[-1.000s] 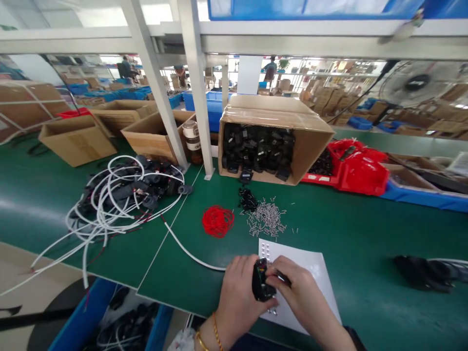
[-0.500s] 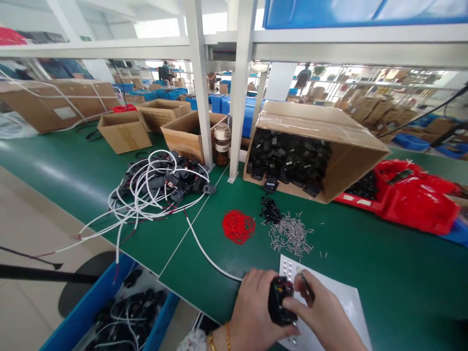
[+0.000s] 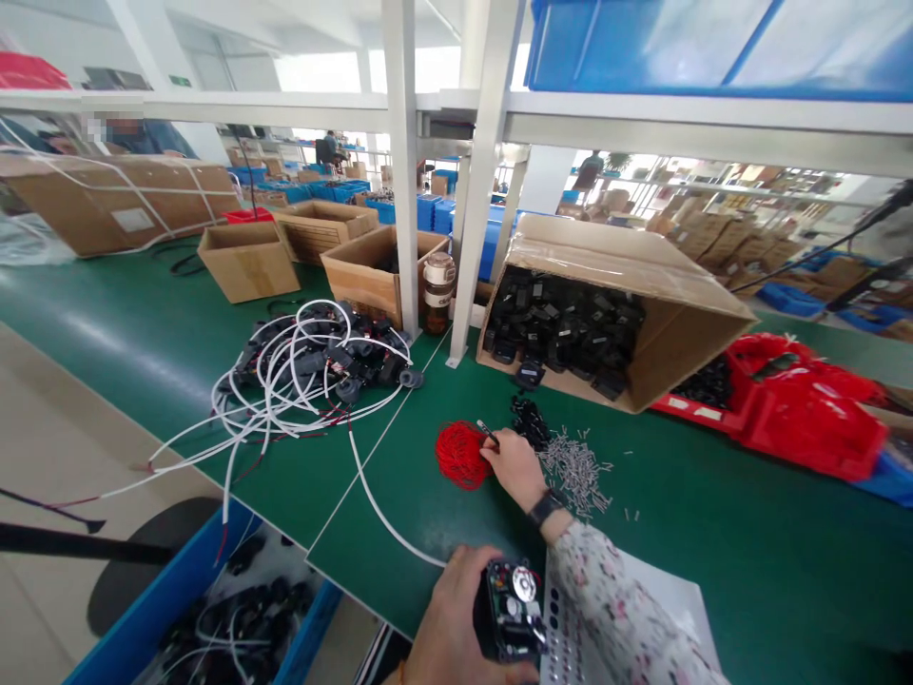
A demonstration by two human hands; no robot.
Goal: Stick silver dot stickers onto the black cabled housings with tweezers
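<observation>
Fingers (image 3: 497, 456) now at red loops (image 3: 458, 459)

Right fingers (image 3: 495, 455) now at red loops (image 3: 457, 459)

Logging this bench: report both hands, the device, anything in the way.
Left hand gripping open black device. Right hand at edge of red loops, slim dark tool in grasp. Metal pins beside right wrist, nothing seen blocking.

Bright white rectangular windows (image 3: 318, 74) glow beyond upright white metal posts (image 3: 401, 190); a pale beige floor (image 3: 39, 409) (lower left) shows.
</observation>
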